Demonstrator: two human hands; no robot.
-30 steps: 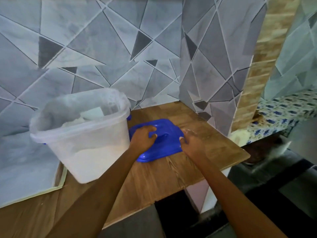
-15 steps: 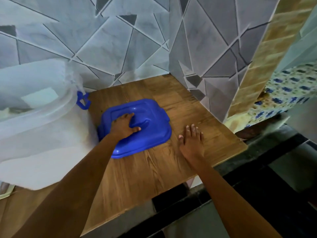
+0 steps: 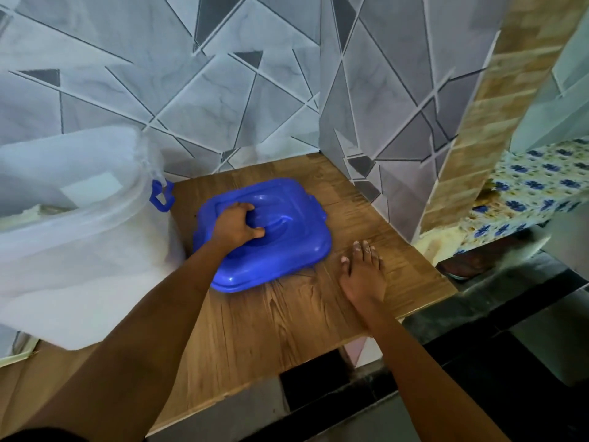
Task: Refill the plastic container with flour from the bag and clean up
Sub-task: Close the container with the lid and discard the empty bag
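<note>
A translucent plastic container (image 3: 79,244) stands at the left of the wooden counter, without a lid, with white flour inside and a blue clip (image 3: 161,196) on its right side. Its blue lid (image 3: 287,231) lies flat on the counter just right of it. My left hand (image 3: 236,226) is closed around the raised grip in the lid's middle. My right hand (image 3: 363,269) rests flat on the wood, fingers together, just right of the lid's near corner and apart from it. No flour bag shows.
The wooden counter (image 3: 274,330) ends close in front and at the right, with a dark floor below. Grey geometric tiled walls (image 3: 223,90) close the back and right corner. A blue-flowered cloth (image 3: 535,189) lies beyond the right wall.
My right hand came off the lid and settled flat on the counter. My left hand shifted onto the lid's central grip. The view moved closer and to the right.
</note>
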